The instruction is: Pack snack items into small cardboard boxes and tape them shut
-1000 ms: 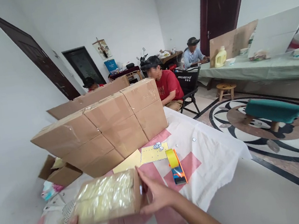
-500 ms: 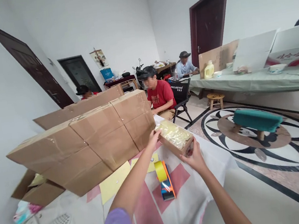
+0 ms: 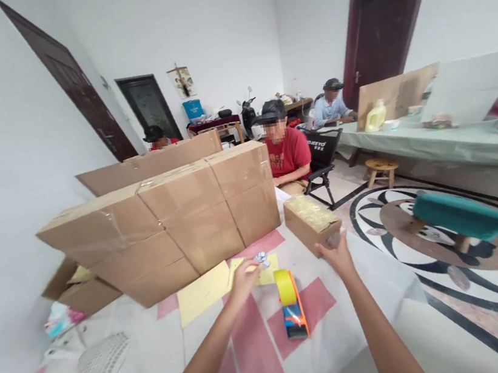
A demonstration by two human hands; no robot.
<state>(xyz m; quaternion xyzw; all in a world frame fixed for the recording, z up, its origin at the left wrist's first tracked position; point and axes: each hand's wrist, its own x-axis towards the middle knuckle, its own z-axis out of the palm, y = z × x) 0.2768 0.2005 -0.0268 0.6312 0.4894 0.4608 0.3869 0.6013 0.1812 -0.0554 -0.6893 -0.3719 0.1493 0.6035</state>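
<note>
My left hand (image 3: 243, 276) pinches a small white-and-blue piece (image 3: 262, 259) at its fingertips, over a yellow sheet (image 3: 270, 276); its exact kind is too small to make out. On the right, my right hand (image 3: 338, 255) grips the near end of a small cardboard box (image 3: 300, 228). Shiny clear tape covers the yellowish top of that box. Between my arms lies a tape dispenser (image 3: 296, 321) in orange and blue, with a yellow roll of tape (image 3: 285, 287). A larger yellow sheet (image 3: 203, 293) is spread left of my left hand.
A wall of taped cardboard boxes (image 3: 180, 220) stands along the table's far side. An open carton (image 3: 93, 292) and a white perforated object (image 3: 104, 362) sit at the left. Beyond the boxes sits a person in red (image 3: 290, 153). A teal-covered stool (image 3: 461, 213) stands on the floor at right.
My left hand has left the box and moved down-left, where it now pinches the small piece. The right hand stays on the box. The view has turned slightly left.
</note>
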